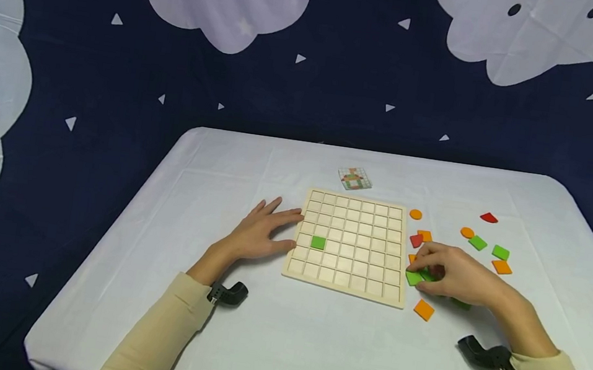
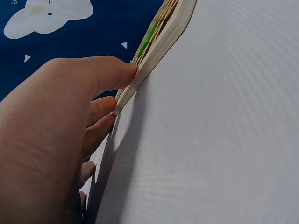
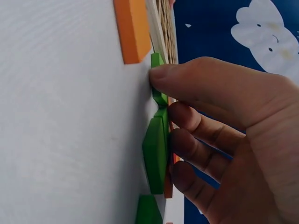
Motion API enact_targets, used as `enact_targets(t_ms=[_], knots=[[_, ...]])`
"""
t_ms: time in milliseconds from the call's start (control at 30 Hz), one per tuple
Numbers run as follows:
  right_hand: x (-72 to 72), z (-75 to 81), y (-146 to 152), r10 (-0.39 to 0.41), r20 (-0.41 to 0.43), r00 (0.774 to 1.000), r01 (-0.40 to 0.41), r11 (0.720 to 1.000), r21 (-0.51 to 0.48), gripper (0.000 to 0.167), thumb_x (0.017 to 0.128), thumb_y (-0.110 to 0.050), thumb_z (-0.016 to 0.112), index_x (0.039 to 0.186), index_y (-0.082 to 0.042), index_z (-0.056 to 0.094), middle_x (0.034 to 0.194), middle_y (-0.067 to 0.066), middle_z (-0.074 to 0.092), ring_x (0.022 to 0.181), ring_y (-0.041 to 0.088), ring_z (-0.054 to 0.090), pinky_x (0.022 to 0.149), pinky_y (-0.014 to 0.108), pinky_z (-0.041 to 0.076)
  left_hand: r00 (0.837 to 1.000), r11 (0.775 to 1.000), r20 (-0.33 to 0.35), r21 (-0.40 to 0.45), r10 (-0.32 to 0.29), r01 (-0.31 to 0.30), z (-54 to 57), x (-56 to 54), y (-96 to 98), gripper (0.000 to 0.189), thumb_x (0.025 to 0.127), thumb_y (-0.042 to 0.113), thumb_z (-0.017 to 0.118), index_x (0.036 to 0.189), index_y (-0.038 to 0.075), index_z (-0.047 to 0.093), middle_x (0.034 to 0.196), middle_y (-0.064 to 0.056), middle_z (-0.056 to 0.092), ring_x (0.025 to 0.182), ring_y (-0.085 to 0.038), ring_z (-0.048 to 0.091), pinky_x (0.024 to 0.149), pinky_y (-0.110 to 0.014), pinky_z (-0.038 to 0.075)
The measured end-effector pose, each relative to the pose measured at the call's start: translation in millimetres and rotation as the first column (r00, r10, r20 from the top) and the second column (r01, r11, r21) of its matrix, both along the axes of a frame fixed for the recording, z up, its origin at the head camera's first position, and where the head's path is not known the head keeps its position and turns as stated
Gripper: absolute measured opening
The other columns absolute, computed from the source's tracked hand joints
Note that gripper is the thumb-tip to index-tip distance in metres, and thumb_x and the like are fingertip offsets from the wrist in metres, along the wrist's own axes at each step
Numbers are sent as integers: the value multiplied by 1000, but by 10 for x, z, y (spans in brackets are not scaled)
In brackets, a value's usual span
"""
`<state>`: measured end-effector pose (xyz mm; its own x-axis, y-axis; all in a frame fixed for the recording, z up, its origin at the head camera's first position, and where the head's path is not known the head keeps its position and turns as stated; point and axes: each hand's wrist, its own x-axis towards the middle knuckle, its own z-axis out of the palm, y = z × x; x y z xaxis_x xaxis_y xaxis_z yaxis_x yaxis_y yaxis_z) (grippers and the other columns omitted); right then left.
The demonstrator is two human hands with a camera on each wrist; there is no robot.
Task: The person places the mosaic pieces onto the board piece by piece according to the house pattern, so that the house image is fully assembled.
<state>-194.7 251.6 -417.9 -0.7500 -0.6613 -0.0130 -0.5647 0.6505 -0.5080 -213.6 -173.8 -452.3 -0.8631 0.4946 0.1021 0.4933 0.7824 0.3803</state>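
A pale wooden grid board (image 1: 341, 288) lies on the table, with one green square tile (image 1: 318, 243) set in a cell toward its left side. My left hand (image 1: 256, 233) touches the board's left edge with thumb and fingertips, its fingers spread; in the left wrist view the thumb (image 2: 124, 74) meets the wooden side. Just off the board's right edge, my right hand (image 1: 456, 275) pinches a green tile (image 3: 157, 58) between thumb and index finger. More green tiles (image 3: 156, 154) lie under and beside that hand, partly hidden by it.
Orange squares (image 1: 424, 310), orange circles (image 1: 416, 214), a red piece (image 1: 489, 217) and other green tiles (image 1: 501, 252) are scattered right of the board. A small patterned card (image 1: 355, 179) lies behind it. The table has a white cloth (image 1: 253, 342).
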Motion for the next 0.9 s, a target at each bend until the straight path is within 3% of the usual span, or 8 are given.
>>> enact_targets(t_ms=[333,567,900], knots=[[-32,37,-40,-49,22,999,49,999,-7,26,78,-19,80,101,-27,74,96,-13,61,77,13,54,63,23,46,1000,1000,2,-11,5,-5,-1,-7,3,62,89,54,57,145,30,44,150,17,32,145,-25,11,116,-45,0],[-131,31,-232,16,15,1000,-16,1000,-19,23,78,-25,80,100,-26,74,87,-12,59,73,10,54,60,23,46,1000,1000,7,-16,5,-5,-6,-2,-2,62,89,54,56,146,30,44,150,17,32,145,-25,11,116,-46,0],[-204,75,-567,90,-18,996,-91,994,-58,21,80,-25,77,100,-25,74,90,-14,60,73,7,56,63,24,49,1000,1000,4,-20,-2,2,10,4,-2,62,90,54,56,145,30,44,151,18,31,145,-26,10,116,-45,0]])
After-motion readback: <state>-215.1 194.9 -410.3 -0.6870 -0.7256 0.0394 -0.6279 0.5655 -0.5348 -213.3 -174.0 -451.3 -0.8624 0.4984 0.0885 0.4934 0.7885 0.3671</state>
